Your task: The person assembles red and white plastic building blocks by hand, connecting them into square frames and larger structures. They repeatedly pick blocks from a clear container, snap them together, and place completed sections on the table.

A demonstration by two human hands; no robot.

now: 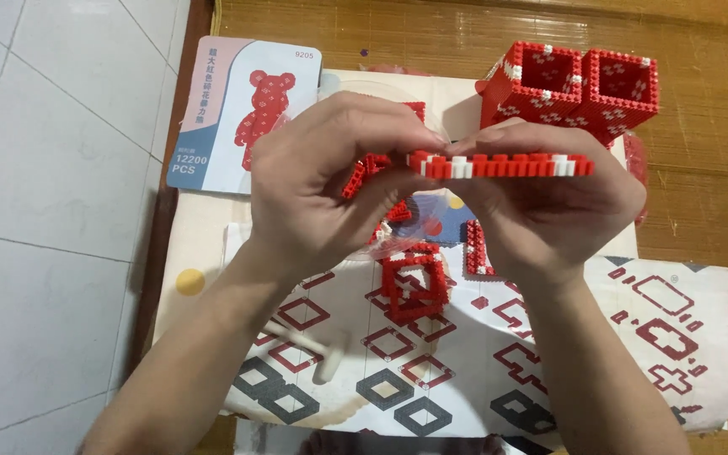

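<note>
At frame centre, right hand [549, 211] pinches a flat red-and-white brick strip [503, 164] level, steadying it while left hand [330, 185] fingertips grip a small red piece [364, 168] against its end.

Flat red-white brick strip [499, 164], level, held aloft.

Glossy plastic brick strip [503, 164], matt printed paper sheet [650, 337], grainy wooden table [701, 50], smooth floor tiles [52, 211].

Block strip [503, 164] held above sheet [549, 337]; hollow towers [575, 88] behind.
</note>
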